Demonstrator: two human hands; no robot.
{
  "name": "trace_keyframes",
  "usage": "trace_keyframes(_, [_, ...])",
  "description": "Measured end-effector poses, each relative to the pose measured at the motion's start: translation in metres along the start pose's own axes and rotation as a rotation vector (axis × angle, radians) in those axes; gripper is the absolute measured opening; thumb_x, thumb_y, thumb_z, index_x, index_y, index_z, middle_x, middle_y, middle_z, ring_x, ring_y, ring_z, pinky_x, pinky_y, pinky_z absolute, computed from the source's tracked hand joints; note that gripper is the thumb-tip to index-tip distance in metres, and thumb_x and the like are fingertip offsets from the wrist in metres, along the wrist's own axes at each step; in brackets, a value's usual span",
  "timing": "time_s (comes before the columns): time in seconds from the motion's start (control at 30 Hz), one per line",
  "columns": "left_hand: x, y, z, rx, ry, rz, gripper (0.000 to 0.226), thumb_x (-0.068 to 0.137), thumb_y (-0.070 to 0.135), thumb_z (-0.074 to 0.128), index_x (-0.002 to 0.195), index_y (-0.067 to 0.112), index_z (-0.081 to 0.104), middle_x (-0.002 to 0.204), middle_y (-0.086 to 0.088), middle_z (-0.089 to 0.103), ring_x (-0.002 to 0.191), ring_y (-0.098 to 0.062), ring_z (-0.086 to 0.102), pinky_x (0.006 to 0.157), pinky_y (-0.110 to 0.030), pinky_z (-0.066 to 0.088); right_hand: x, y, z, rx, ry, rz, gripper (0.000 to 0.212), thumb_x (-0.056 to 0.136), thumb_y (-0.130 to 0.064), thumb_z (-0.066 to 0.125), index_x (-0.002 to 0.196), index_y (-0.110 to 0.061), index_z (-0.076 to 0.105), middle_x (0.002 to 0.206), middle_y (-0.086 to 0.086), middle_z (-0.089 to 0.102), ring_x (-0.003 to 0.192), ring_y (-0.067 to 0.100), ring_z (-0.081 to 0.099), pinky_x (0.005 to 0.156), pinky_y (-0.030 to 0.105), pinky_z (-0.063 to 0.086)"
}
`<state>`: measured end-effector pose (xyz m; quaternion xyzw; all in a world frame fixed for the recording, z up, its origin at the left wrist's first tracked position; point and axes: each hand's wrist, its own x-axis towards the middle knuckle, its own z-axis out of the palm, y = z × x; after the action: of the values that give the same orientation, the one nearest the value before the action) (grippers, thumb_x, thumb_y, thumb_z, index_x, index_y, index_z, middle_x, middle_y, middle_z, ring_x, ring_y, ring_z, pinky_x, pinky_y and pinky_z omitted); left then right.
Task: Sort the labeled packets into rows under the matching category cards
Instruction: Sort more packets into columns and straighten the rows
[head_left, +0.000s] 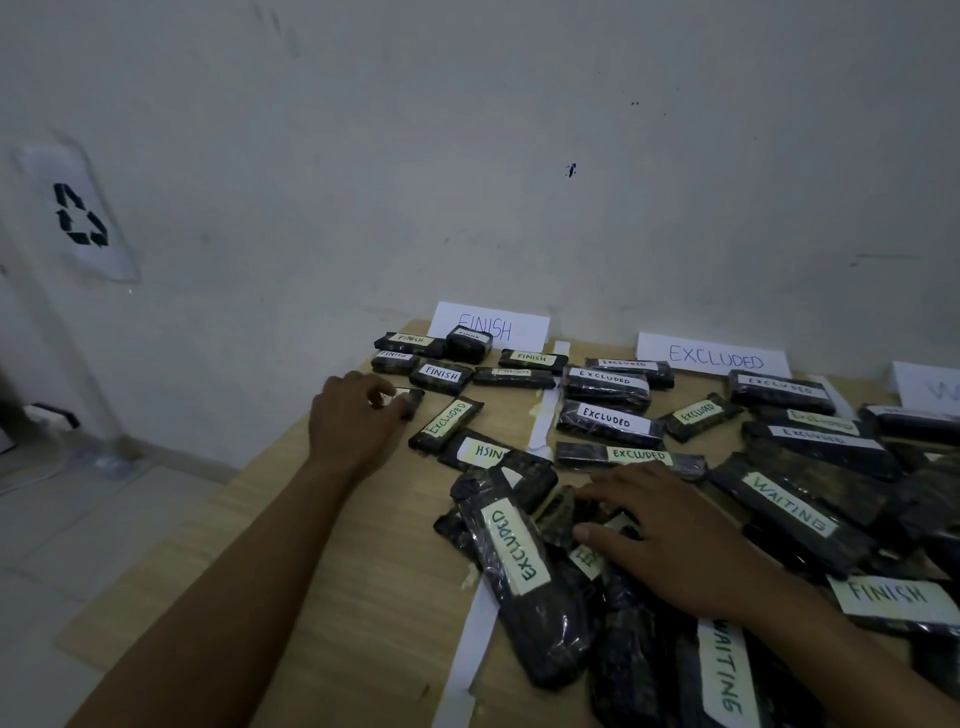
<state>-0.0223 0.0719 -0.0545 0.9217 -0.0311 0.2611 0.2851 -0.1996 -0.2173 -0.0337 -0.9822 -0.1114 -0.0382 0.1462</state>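
packet (412, 401) pinched in left hand (353, 421) near the far left corner of the counter (322, 571), finish row (441, 373) just beyond; right hand (680, 535) flat on the pile (530, 597).

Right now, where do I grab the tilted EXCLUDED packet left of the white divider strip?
Probably pinch the EXCLUDED packet across its long edges near the far end, coming from above: it lies flat and slanted, that end is free, while an upside-down FINISH packet crowds its near end.

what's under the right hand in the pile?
Right hand rests on dark packets; one pale label pokes out below the thumb, its word mostly covered. Anything else beneath is hidden.
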Motion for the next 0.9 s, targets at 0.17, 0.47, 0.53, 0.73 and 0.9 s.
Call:
trace_keyframes(0.17, [-0.006, 0.026, 0.004, 0.316, -0.206, 0.203, 0.049, 0.079, 0.067, 0.046, 0.100, 0.032, 0.073, 0.102, 0.001, 0.064, 0.107, -0.023, 0.050, 0.092, -0.040, 0.031, -0.002, -0.002, -0.002, -0.009, 0.017, 0.004, 0.051, 0.088, -0.065, 0.040, 0.133, -0.042, 0.047, 0.142, -0.019, 0.040, 0.127, 0.003, 0.029, 0.098, 0.020, 0.025])
trace_keyframes(0.47, [-0.017, 0.033, 0.009, -0.081, -0.281, 0.103, 0.023, 0.076, 0.035, 0.074, 0.087, 0.032, 0.055, 0.094, 0.008, 0.062, 0.096, -0.015, 0.051, 0.092, -0.041, 0.040, -0.005, 0.002, 0.001, 0.094, 0.099, 0.021, 0.040, 0.088, -0.059, 0.047, 0.122, -0.039, 0.057, 0.125, -0.022, 0.049, 0.117, 0.000, 0.038, 0.089, 0.017, 0.027])
trace_keyframes(0.53, [-0.019, 0.036, 0.008, -0.268, -0.228, 0.061, 0.026, 0.074, 0.017, 0.075, 0.087, 0.030, 0.057, 0.096, 0.006, 0.063, 0.091, -0.011, 0.057, 0.080, -0.036, 0.051, -0.006, 0.004, 0.002, 0.155, 0.130, 0.022, 0.032, 0.088, -0.057, 0.050, 0.114, -0.039, 0.060, 0.115, -0.024, 0.053, 0.110, -0.001, 0.042, 0.089, 0.019, 0.034])
trace_keyframes(0.73, [-0.020, 0.066, -0.009, -0.633, -0.113, 0.055, 0.032, 0.076, 0.006, 0.076, 0.083, 0.033, 0.060, 0.090, 0.015, 0.063, 0.085, -0.002, 0.061, 0.068, -0.021, 0.051, -0.009, 0.011, -0.011, 0.382, 0.204, 0.088, 0.017, 0.094, -0.040, 0.051, 0.107, -0.039, 0.063, 0.105, -0.024, 0.060, 0.098, -0.011, 0.052, 0.081, 0.009, 0.039])
trace_keyframes(0.9, [-0.040, 0.120, -0.011, -0.752, -0.399, 0.200, 0.033, 0.076, 0.002, 0.076, 0.086, 0.032, 0.066, 0.092, 0.012, 0.069, 0.089, -0.010, 0.067, 0.079, -0.025, 0.055, -0.018, 0.033, -0.030, 0.598, 0.399, 0.213, 0.021, 0.091, -0.031, 0.059, 0.110, -0.038, 0.063, 0.104, -0.019, 0.065, 0.095, -0.005, 0.059, 0.078, 0.018, 0.045])
